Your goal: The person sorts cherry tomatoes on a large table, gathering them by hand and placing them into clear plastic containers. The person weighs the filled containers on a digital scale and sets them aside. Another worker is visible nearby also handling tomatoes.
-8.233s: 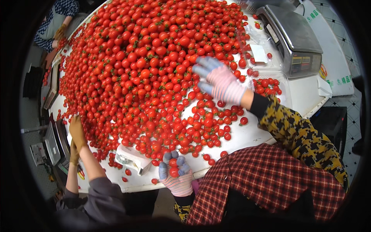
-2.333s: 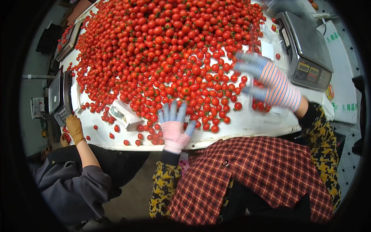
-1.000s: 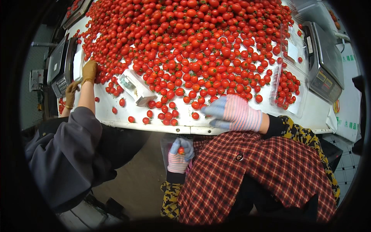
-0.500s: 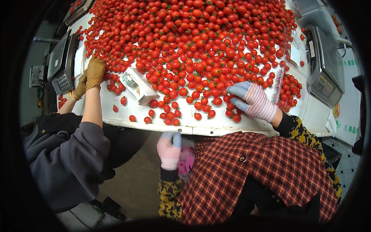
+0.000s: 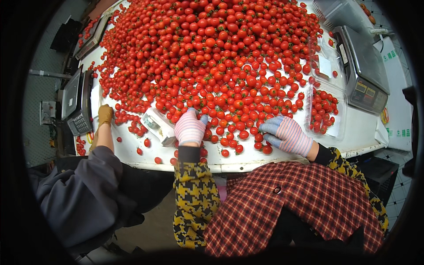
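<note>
A broad heap of cherry tomatoes (image 5: 212, 57) covers the white table (image 5: 229, 165), thinning toward its near edge. My left hand (image 5: 190, 128), in a pink-and-blue striped glove, rests over loose tomatoes at the heap's near side. Its thumb and forefinger are apart, while the other fingers are partly hidden. To the right, my right hand (image 5: 287, 134) wears a matching glove and lies low at the table's near part. Its blue fingertips and thumb are spread beside several tomatoes, and I see nothing gripped. A small white box (image 5: 158, 126) sits tilted just left of my left hand.
A clear plastic tray (image 5: 310, 115) with tomatoes stands right of my right hand. Beyond it is a weighing scale (image 5: 364, 90); another scale (image 5: 76, 108) stands on the left. A co-worker's gloved hand (image 5: 105, 115) is at the table's left side.
My left hand has risen from below the table edge onto the tomatoes. My right hand stays in nearly the same place. The co-worker's hand has moved nearer, and the view has shifted.
</note>
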Available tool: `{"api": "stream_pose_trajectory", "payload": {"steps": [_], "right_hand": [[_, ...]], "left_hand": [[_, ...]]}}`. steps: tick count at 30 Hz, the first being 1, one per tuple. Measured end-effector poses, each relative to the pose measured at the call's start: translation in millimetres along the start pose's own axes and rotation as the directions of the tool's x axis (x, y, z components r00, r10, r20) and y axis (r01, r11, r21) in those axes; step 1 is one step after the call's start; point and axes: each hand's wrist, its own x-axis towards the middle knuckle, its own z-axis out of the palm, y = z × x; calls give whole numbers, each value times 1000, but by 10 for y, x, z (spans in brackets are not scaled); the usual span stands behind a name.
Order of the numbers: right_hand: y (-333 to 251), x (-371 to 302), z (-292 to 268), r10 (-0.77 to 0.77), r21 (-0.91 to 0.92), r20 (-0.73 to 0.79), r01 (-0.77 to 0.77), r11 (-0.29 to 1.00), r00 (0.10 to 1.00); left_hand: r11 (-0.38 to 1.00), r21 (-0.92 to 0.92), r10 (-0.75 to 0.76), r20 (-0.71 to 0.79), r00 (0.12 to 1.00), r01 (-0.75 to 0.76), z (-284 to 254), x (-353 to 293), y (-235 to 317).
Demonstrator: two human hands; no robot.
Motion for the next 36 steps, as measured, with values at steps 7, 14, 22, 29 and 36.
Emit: {"api": "stream_pose_trajectory", "payload": {"steps": [7, 14, 22, 29, 36], "right_hand": [[-18, 37, 59, -29, 10, -4, 29, 1000, 1000], [-4, 86, 71, -90, 43, -44, 92, 995, 995], [106, -127, -51, 4, -15, -21, -4, 1000, 1000], [78, -320, -66, 175, -31, -52, -177, 984, 983], [24, -363, 87, -33, -228, 128, 62, 972, 991]], "left_hand": [[861, -490, -74, 142, 987, 135, -205, -1130, -703], [924, -41, -303, 529, 792, 381, 627, -2049, -1444], [913, -333, 106, -367, 924, -237, 239, -1235, -422], [871, 81, 478, -371, 796, -485, 496, 37, 507], [732, 92, 681, -102, 725, -675, 438, -670, 478]]}}
